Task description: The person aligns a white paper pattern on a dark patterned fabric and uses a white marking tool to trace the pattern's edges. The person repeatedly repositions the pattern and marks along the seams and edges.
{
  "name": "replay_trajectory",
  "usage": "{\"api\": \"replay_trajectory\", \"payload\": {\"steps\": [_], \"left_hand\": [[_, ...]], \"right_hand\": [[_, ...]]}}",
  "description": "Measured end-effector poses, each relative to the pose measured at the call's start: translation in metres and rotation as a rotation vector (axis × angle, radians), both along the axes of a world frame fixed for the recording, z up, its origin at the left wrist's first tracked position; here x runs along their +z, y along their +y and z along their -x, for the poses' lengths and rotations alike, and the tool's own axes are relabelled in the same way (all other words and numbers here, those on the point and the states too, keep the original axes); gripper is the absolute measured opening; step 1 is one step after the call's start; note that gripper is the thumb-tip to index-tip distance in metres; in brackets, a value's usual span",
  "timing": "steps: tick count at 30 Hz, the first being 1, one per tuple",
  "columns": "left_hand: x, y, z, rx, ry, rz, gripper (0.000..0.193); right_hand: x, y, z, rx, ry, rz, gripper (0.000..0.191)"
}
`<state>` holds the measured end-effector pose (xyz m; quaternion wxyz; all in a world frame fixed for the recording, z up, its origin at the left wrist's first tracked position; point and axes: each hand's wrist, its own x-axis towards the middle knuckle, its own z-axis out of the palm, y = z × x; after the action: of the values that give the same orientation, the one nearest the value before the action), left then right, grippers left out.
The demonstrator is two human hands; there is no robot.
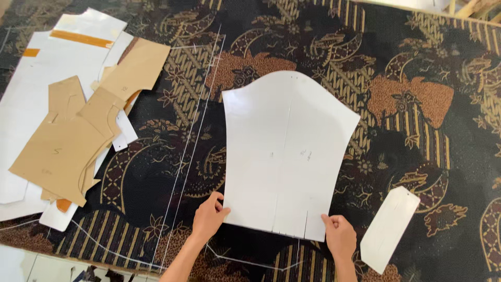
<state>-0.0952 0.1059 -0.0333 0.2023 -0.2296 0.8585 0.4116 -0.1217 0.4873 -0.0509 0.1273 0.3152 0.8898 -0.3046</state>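
Dark patterned cloth [417, 172] with chalk lines covers the whole table. I see the white paper pattern [287, 151] lying flat just ahead of both hands, its long axis running away from me. My left hand [209, 216] pinches its near left corner, my right hand [339, 235] its near right corner, both wrists low.

Looks like a tailoring workshop: batik cloth [417, 104] spread flat with chalk lines, plus a heap of card patterns [68, 136] at the side.
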Motion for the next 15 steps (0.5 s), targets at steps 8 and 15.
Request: {"api": "replay_trajectory", "payload": {"steps": [8, 15], "left_hand": [[0.0009, -0.0038, 0.0032, -0.02, 0.015, 0.019, 0.041], [-0.0014, -0.0031, 0.0035, -0.018, -0.022, 0.03, 0.039]], "right_hand": [[-0.0005, -0.0019, -0.0015, 0.018, 0.022, 0.006, 0.04], [-0.0055, -0.0015, -0.0007, 0.023, 0.01, -0.005, 0.039]]}}
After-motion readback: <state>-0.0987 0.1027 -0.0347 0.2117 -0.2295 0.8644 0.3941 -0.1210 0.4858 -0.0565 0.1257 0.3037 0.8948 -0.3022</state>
